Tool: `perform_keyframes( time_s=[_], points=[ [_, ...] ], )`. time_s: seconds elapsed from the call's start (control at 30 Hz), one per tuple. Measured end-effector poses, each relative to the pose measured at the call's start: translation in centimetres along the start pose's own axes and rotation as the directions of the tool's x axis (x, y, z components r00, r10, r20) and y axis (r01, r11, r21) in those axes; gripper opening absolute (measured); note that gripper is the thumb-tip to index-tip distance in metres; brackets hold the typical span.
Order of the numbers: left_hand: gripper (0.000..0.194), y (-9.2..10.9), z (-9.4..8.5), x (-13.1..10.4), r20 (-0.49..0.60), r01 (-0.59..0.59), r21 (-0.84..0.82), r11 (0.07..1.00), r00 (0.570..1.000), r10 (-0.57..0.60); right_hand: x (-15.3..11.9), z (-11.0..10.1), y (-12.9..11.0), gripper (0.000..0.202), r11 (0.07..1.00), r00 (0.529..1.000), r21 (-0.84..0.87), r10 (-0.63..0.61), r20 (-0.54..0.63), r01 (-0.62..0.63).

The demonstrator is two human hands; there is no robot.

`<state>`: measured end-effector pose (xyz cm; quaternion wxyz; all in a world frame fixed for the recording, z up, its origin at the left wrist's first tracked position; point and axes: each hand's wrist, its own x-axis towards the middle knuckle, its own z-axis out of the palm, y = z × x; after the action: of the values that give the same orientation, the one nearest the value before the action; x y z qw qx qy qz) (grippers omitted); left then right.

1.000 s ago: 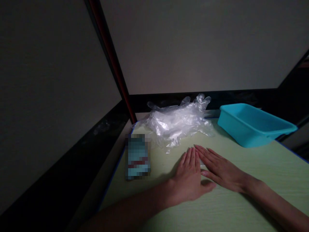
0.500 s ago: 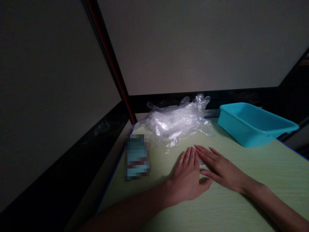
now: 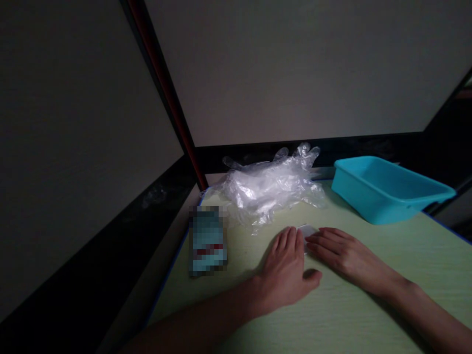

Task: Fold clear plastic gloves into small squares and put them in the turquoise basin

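My left hand (image 3: 285, 273) lies palm down on the table, fingers stretched forward and thumb spread to the right. Its fingers rest along the left side of a small, flat piece of clear plastic (image 3: 306, 230); part of the piece is hidden under the hands. From the right, my right hand (image 3: 341, 253) has bent fingers closed at the plastic's right edge, with its thumb tucked out of sight. Beyond both hands sits a loose pile of clear disposable plastic gloves (image 3: 265, 189), some glove fingers sticking up at the back.
A turquoise plastic basin (image 3: 368, 201) stands at the back right of the pale green table (image 3: 368, 314). Near the left edge lies a pixelated flat item (image 3: 208, 241). Walls (image 3: 295, 73) with dark lower bands close off the back and left.
My right hand has drawn back to the right and its fingers have bent, uncovering more of the clear plastic. My left hand stays nearly in place.
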<state>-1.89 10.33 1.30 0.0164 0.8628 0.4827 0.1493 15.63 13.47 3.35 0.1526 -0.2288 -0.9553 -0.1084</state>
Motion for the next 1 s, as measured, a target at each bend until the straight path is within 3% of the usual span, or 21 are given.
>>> perform_keyframes(
  time_s=[0.3, 0.53, 0.63, 0.73, 0.87, 1.0],
  points=[
    [0.065, 0.2, -0.4, 0.2, -0.022, -0.002, -0.008, 1.0, 1.0, 0.002, 0.0, 1.6, 0.4, 0.027, 0.983, 0.981, 0.049, 0.182, -0.068, -0.179],
    [0.02, -0.3, -1.6, 0.7, -0.094, 0.025, -0.198, 0.98, 0.995, -0.044, -0.1, 1.8, 0.3, 0.021, 0.91, 0.944, 0.312, 0.316, -0.098, -0.272],
    [0.006, -0.4, -1.6, 1.1, -0.168, 0.028, -0.31, 0.95, 0.982, -0.084, 0.0, 1.4, 0.0, 0.02, 0.774, 0.892, 0.529, 0.446, -0.067, -0.348],
    [0.006, -0.5, -1.1, 1.5, -0.229, 0.046, -0.479, 0.877, 0.957, -0.176, 0.2, 1.1, -0.2, 0.023, 0.566, 0.805, 0.704, 0.593, 0.014, -0.429],
    [0.01, -0.6, -0.1, 2.1, -0.196, 0.095, -0.738, 0.669, 0.917, -0.346, 0.7, 1.0, -0.5, 0.032, 0.28, 0.693, 0.83, 0.702, 0.165, -0.482],
    [0.014, -0.6, 0.1, 2.4, -0.135, 0.09, -0.857, 0.507, 0.912, -0.389, 1.0, 0.8, -0.5, 0.034, 0.138, 0.635, 0.888, 0.747, 0.197, -0.438]
  ],
)
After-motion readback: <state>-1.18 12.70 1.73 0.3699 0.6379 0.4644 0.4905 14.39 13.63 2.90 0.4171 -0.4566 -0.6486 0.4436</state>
